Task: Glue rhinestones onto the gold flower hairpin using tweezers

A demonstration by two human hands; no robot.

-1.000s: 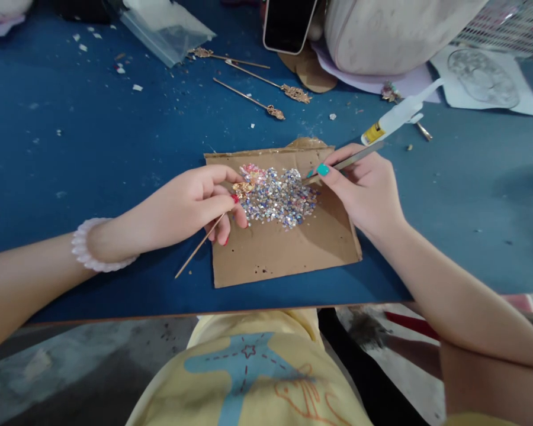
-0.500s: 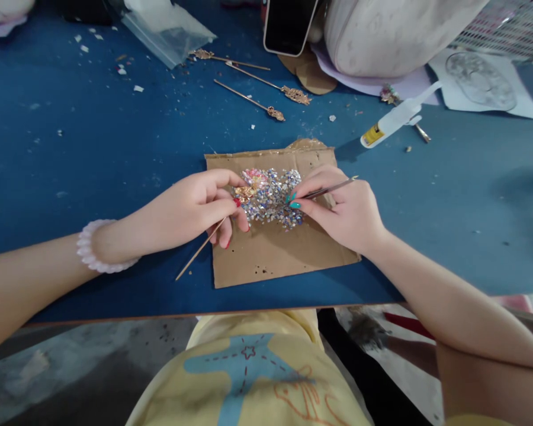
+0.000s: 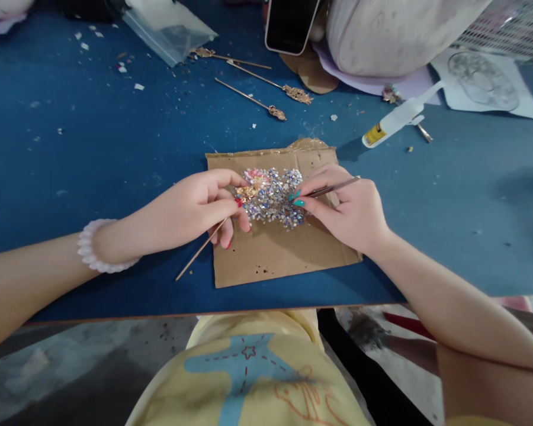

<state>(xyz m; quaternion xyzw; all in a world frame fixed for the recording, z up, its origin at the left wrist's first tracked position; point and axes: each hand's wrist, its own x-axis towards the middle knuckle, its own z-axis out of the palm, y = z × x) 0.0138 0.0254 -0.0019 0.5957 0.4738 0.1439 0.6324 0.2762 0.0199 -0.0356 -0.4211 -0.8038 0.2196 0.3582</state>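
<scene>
My left hand [image 3: 199,204] is closed on a gold hairpin [image 3: 247,192]. The pin's ornate head shows at the fingertips, and its thin stick slants down and left below the hand. My right hand [image 3: 344,204] pinches slim dark tweezers [image 3: 331,188], whose tip end is hidden by the fingers over the rhinestones. A spread of small sparkling rhinestones [image 3: 273,204], silver and blue with a pink patch at the upper left, lies on a piece of cardboard [image 3: 275,260] between both hands.
Several more gold hairpins [image 3: 275,112] lie beyond the cardboard. A white glue bottle [image 3: 393,121] with a yellow label rests at the right by a jewelled piece [image 3: 391,93]. A phone [image 3: 290,26], a pale bag [image 3: 373,38] and a plastic bag [image 3: 169,32] line the back.
The right fingers and tweezers have shifted very slightly right over the rhinestones. My left hand keeps the hairpin in the same place.
</scene>
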